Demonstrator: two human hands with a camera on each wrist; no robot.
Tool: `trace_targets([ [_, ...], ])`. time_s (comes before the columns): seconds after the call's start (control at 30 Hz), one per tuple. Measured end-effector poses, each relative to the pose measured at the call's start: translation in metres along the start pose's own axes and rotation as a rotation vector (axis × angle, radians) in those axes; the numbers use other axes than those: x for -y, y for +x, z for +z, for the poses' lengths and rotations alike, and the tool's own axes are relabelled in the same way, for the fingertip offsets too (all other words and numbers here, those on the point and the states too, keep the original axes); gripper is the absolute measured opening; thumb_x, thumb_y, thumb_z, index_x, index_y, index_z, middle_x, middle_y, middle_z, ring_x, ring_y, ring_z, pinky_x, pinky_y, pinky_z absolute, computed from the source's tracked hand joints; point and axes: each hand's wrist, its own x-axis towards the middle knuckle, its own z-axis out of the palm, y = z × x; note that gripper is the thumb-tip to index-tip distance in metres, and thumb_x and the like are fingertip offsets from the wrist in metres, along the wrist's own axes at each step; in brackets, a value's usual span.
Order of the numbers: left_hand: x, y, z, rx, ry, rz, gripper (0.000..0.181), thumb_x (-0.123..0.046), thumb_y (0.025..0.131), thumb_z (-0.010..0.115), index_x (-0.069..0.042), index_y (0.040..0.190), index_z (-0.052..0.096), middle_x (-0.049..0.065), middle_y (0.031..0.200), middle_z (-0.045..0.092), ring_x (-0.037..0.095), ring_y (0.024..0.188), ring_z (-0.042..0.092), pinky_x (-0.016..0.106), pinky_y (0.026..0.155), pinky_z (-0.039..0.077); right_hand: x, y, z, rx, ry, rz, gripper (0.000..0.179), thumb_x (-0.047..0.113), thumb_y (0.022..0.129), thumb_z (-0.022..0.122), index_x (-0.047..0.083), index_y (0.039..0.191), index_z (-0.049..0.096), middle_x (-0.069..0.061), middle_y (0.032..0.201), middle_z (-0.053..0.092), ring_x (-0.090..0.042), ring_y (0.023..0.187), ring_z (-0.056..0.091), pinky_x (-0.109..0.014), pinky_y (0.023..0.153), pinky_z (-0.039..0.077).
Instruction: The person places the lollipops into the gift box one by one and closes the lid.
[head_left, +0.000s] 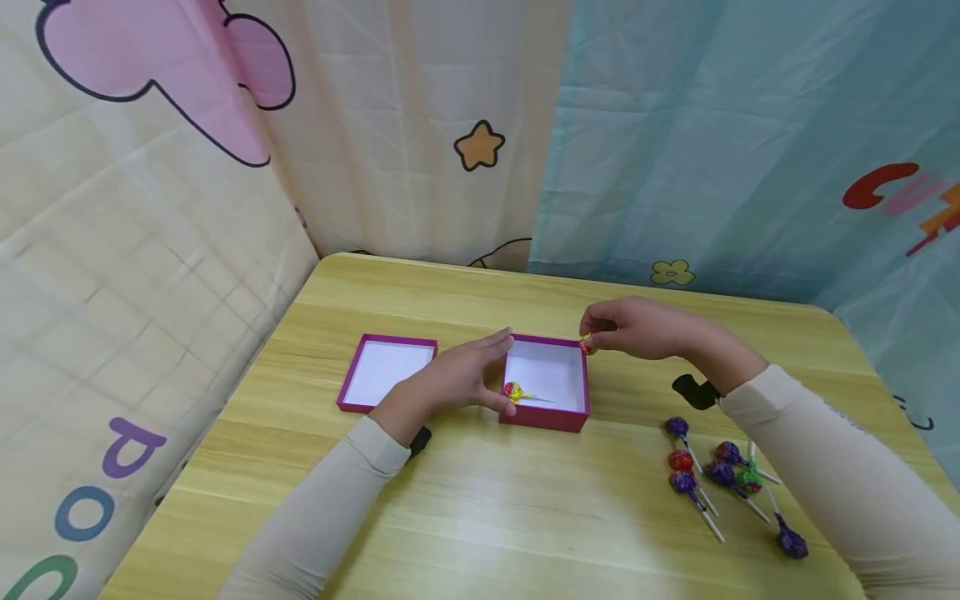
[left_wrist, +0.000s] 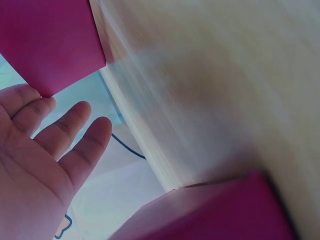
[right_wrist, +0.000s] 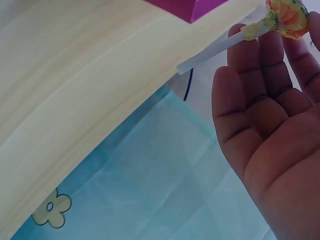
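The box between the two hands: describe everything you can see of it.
The box is squarish and open-topped, deep magenta outside and white within, apparently stiff cardboard. It stands upright on the table. The left hand spans its left side, fingers at the far corner and thumb by the near one. A lollipop lies inside, near left. By its far right corner the right hand holds another lollipop; whether that touches the rim is unclear.

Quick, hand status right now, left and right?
Left hand: open, fingers spread along the left side of the magenta box, touching it.
Right hand: closed, pinching a yellow-and-red wrapped lollipop by its candy end.
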Motion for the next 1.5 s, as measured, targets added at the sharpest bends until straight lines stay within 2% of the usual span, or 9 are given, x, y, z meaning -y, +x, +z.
trace_targets([
  [0.37, 0.0, 0.001, 0.0, 0.0, 0.008, 0.007, 0.115, -0.075, 0.069, 0.068, -0.013, 0.158, 0.027, -0.004, 0.165, 0.016, 0.018, 0.148, 0.024, 0.035, 0.116, 0.028, 0.025, 0.03, 0.009, -0.019, 0.028, 0.012, 0.008, 0.021, 0.1, 0.06, 0.014, 0.102, 0.065, -0.003, 0.093, 0.063, -0.021, 0.081, 0.055, -0.035, 0.067, 0.048],
  [0.53, 0.0, 0.001, 0.0, -0.007, 0.005, 0.012, 0.116, -0.076, 0.069, 0.067, -0.014, 0.158, 0.027, -0.002, 0.165, 0.018, 0.018, 0.147, 0.025, 0.036, 0.116, 0.029, 0.033, 0.042, 0.02, -0.001, 0.052, 0.0, 0.009, 0.022, 0.1, 0.062, 0.013, 0.102, 0.065, -0.004, 0.093, 0.064, -0.02, 0.081, 0.055, -0.034, 0.068, 0.048],
  [0.8, -0.001, 0.001, -0.001, -0.002, 0.001, 0.016, 0.115, -0.075, 0.07, 0.067, -0.014, 0.158, 0.026, -0.002, 0.165, 0.017, 0.019, 0.147, 0.026, 0.037, 0.114, 0.033, 0.039, 0.056, 0.041, -0.027, 0.064, -0.004, 0.007, 0.018, 0.098, 0.062, 0.012, 0.097, 0.066, -0.007, 0.091, 0.065, -0.019, 0.076, 0.052, -0.033, 0.065, 0.045],
  [1.13, 0.0, 0.001, -0.002, -0.008, -0.01, 0.027, 0.112, -0.071, 0.073, 0.07, -0.013, 0.158, 0.025, -0.001, 0.165, 0.018, 0.02, 0.147, 0.028, 0.037, 0.113, 0.034, 0.029, 0.076, 0.066, -0.033, 0.059, -0.005, 0.007, 0.015, 0.097, 0.064, 0.01, 0.092, 0.064, -0.001, 0.082, 0.059, -0.017, 0.074, 0.052, -0.031, 0.066, 0.044],
  [1.5, -0.002, 0.003, -0.003, -0.014, -0.013, 0.026, 0.113, -0.071, 0.072, 0.07, -0.013, 0.158, 0.026, 0.0, 0.165, 0.018, 0.019, 0.147, 0.027, 0.036, 0.114, 0.032, 0.029, 0.087, 0.078, -0.061, -0.007, 0.059, 0.011, 0.019, 0.096, 0.066, 0.008, 0.096, 0.067, -0.001, 0.084, 0.063, -0.018, 0.076, 0.056, -0.031, 0.072, 0.048],
])
